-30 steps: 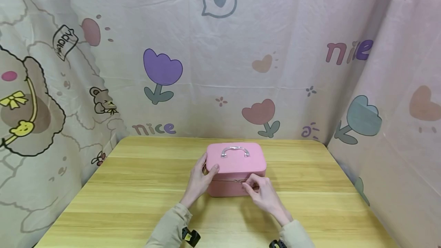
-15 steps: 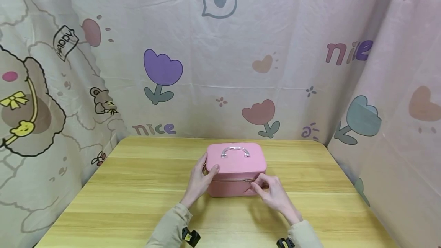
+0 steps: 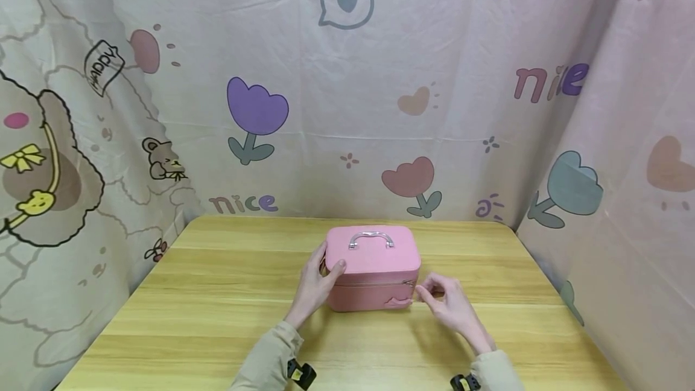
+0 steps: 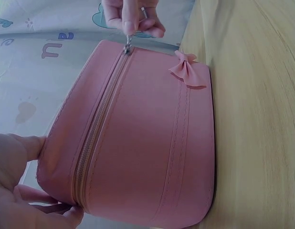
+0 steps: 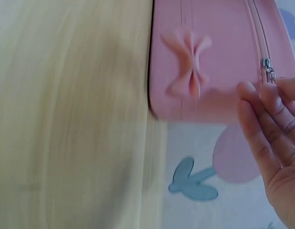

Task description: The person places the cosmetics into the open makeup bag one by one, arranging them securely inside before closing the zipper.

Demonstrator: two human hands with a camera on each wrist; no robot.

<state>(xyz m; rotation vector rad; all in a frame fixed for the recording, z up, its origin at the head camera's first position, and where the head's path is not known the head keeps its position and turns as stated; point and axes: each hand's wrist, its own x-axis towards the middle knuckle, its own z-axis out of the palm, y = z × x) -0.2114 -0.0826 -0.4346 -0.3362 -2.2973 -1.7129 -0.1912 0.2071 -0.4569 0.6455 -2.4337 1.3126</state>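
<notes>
A pink cosmetic case (image 3: 374,264) with a silver handle (image 3: 371,235) on its lid stands upright on the table. My left hand (image 3: 315,284) grips its left side, the thumb on the lid's front corner. At the front right corner my right hand (image 3: 448,303) pinches the zipper pull (image 5: 272,74) between thumb and fingers. In the left wrist view the zipper slider (image 4: 127,49) sits at the far end of the front seam, and the zipper's teeth lie together along the front. A pink bow (image 4: 187,74) decorates the front below the zipper. The case's back is hidden.
The case rests on a light wooden table (image 3: 228,294), around its middle. Behind and on both sides hangs a pale printed cloth (image 3: 326,107) with flowers and cartoon figures. Each sleeve carries a small black camera mount (image 3: 301,374).
My right hand has drawn the zipper slider rightward along the case's front to the right corner, uncovering the bow. The left hand and the case have stayed in place.
</notes>
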